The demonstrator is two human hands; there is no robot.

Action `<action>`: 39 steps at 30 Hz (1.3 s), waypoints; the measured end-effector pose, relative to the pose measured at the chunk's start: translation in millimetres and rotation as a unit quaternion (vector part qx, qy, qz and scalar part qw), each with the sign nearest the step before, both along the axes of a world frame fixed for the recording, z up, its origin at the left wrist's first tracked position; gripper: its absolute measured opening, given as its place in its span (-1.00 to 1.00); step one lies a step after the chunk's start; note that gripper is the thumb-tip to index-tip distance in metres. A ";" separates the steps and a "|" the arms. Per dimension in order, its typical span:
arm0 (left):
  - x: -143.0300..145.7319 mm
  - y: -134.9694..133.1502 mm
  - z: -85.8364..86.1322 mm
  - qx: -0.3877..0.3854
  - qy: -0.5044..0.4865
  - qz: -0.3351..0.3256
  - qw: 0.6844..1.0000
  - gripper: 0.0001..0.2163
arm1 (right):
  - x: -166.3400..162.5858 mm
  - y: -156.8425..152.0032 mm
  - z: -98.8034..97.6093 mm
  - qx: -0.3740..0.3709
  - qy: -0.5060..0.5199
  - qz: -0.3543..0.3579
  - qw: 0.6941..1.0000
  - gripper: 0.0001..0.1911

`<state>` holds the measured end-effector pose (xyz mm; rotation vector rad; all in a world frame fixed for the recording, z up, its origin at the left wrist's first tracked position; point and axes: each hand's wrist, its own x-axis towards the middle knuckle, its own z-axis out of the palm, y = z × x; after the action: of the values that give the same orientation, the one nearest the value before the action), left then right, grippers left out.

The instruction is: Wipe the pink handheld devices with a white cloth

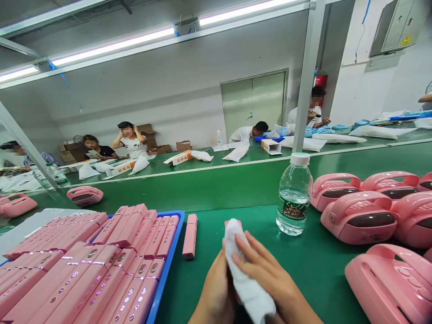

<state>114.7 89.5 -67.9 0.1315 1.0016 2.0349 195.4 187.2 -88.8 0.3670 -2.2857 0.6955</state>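
- water bottle (294, 198): green and red label with printing, characters too small to read.
- grey wall cabinet (398, 27), top right: yellow triangular warning sign (405, 41); symbol inside not legible.
- orange and white boxes (178, 158) on far bench: printing present, unreadable.
- pink slim units in blue tray (165, 270): button icons only, no readable text.

Bottle (294, 195) right of tray (168, 265) (devices (359, 218) beyond)
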 end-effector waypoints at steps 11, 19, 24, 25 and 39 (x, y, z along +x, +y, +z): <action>-2.6 -9.8 13.5 -0.036 -0.028 -0.045 0.998 -0.48 | -9.9 6.8 -4.1 -0.483 -0.124 -0.054 0.865 -0.44; 3.9 -2.3 12.8 -0.084 -0.017 0.025 0.996 -0.59 | 1.3 0.1 -2.1 -0.342 -0.094 0.017 0.935 -0.56; 1.5 -1.8 14.8 0.040 -0.103 0.034 0.993 -0.65 | -0.4 -3.1 -0.4 -0.050 -0.001 0.043 0.998 -0.51; -1.5 -3.9 15.6 0.020 -0.101 0.043 0.994 -0.64 | -1.3 -4.7 -1.0 -0.054 -0.024 0.080 0.995 -0.55; -14.5 -19.0 20.8 0.007 0.009 0.060 0.998 -0.63 | 2.7 4.3 9.6 -0.728 -0.130 -0.138 0.658 -0.60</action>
<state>100.2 70.5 -47.1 0.0992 1.0279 2.1535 198.1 191.5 -79.2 -0.8708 -1.2247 2.1436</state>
